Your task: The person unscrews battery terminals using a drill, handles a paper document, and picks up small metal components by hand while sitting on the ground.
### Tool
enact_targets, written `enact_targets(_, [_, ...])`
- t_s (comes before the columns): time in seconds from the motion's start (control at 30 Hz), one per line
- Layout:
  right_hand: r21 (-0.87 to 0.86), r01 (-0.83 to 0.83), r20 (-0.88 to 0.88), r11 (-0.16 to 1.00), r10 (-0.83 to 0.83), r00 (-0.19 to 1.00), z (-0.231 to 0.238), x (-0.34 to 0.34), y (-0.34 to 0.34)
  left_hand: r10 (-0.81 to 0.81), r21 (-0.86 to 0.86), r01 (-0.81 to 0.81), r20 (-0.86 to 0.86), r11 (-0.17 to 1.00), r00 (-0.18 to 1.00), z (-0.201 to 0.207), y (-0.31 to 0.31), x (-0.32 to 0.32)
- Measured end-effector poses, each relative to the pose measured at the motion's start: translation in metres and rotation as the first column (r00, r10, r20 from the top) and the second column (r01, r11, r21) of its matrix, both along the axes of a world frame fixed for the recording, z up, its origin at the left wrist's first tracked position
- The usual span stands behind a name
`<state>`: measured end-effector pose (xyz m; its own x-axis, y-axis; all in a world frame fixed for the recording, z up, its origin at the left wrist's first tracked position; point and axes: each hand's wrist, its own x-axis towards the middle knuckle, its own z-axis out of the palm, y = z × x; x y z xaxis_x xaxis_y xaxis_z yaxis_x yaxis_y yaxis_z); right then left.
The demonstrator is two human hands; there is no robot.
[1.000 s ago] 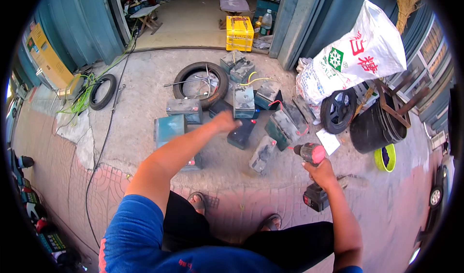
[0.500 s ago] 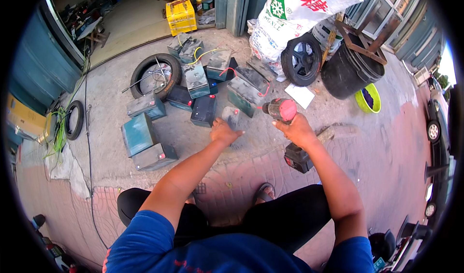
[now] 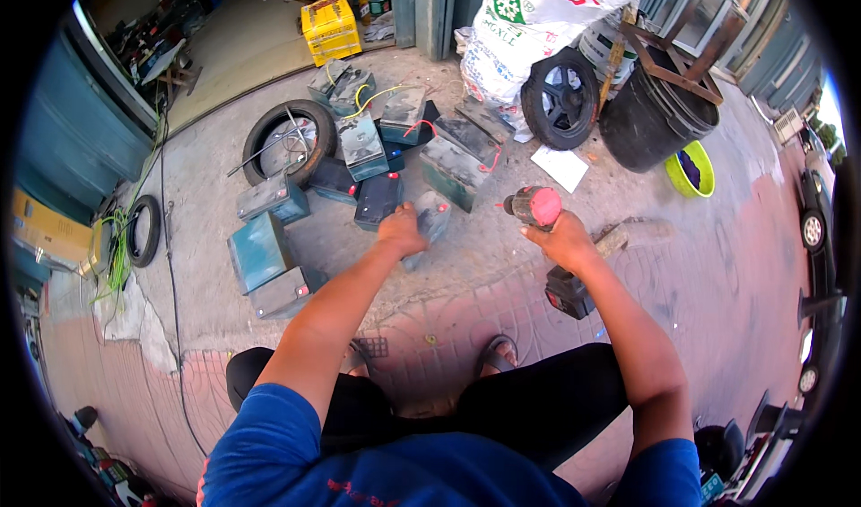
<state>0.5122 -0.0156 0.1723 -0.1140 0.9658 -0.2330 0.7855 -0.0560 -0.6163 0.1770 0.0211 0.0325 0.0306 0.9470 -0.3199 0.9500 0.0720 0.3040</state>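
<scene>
My left hand (image 3: 401, 232) is curled against the left side of a small grey-green battery (image 3: 434, 219), gripping it; the hand hides part of the case. Just left of it stands a dark battery (image 3: 378, 204) with red terminals, close to my fingertips. In my right hand (image 3: 569, 245) is a cordless drill (image 3: 543, 207) with a red body, its bit pointing left and its black battery pack hanging below. A larger dusty battery (image 3: 455, 170) with a red wire lies beyond. More batteries stand at the left, among them a teal one (image 3: 260, 249).
A scooter tyre (image 3: 254, 148) with metal tools inside lies behind the batteries. Farther right are a wheel (image 3: 560, 103), a white sack (image 3: 502, 54), a black bucket (image 3: 650, 130) and a green bowl (image 3: 705, 177). A stone block (image 3: 619, 238) sits near the drill. A cable (image 3: 170, 265) runs along the left.
My left hand has shifted slightly left and up, and the small battery under it appears turned. The drill has moved a little to the right, away from the batteries.
</scene>
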Motion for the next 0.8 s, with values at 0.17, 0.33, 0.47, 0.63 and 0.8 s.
enact_targets(0.17, [0.038, 0.021, -0.035, 0.999, -0.019, 0.999, -0.008, 0.006, 0.006, -0.024, 0.014, 0.025, -0.077, 1.000, 0.997, -0.003, -0.001, 0.008])
enact_targets(0.33, [-0.023, 0.048, -0.017, 0.999, -0.049, 0.999, -0.011, 0.007, 0.011, -0.003, 0.050, 0.009, -0.118, 0.999, 0.993, -0.006, -0.009, 0.011])
enact_targets(0.47, [-0.032, 0.050, 0.047, 0.998, -0.049, 0.998, -0.034, 0.013, 0.021, 0.014, 0.041, -0.009, -0.122, 0.999, 0.992, -0.009, -0.016, 0.004])
enact_targets(0.63, [-0.086, 0.107, 0.068, 0.991, -0.101, 0.993, -0.048, 0.025, 0.019, -0.029, -0.075, 0.019, -0.143, 0.997, 0.989, 0.009, -0.025, -0.013])
enact_targets(0.8, [-0.108, 0.192, 0.079, 0.975, -0.184, 0.980, -0.057, 0.045, 0.017, -0.311, -0.132, 0.288, -0.209, 0.948, 0.927, 0.065, -0.013, -0.049])
